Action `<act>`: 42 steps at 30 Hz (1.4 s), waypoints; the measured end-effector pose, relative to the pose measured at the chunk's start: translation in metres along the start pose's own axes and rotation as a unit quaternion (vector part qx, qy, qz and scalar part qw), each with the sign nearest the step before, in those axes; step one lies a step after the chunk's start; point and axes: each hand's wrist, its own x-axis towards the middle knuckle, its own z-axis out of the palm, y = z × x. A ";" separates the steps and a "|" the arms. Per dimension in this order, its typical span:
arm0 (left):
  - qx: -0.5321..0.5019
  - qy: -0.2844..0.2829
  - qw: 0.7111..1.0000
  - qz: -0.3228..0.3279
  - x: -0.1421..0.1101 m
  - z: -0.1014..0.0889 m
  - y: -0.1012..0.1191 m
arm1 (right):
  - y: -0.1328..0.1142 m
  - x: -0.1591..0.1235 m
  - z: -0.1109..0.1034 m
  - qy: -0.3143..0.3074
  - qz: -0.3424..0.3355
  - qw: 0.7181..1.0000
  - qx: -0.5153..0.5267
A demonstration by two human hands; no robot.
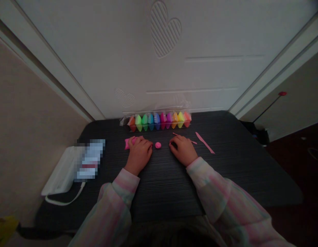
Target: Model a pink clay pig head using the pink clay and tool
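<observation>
A small round lump of pink clay (158, 145) lies on the dark table (174, 192) between my hands. My left hand (138, 152) rests on the table with fingers curled, lying over one end of a pink clay packet (128, 143). My right hand (181, 149) rests palm down just right of the lump, fingers bent, with nothing seen in it. A thin pink stick (193, 141) pokes out from beyond my right hand. A flat pink modelling tool (205, 143) lies to its right.
A row of several coloured clay packets (159, 121) in clear wrapping stands at the table's far edge against a white door. A white bag (63, 175) with a blurred label lies at the left. The table's right edge drops to a dark floor.
</observation>
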 end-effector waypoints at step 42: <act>-0.203 0.116 0.971 0.057 -0.007 -0.012 0.021 | -0.029 -0.015 -0.011 -0.060 0.024 0.877 0.476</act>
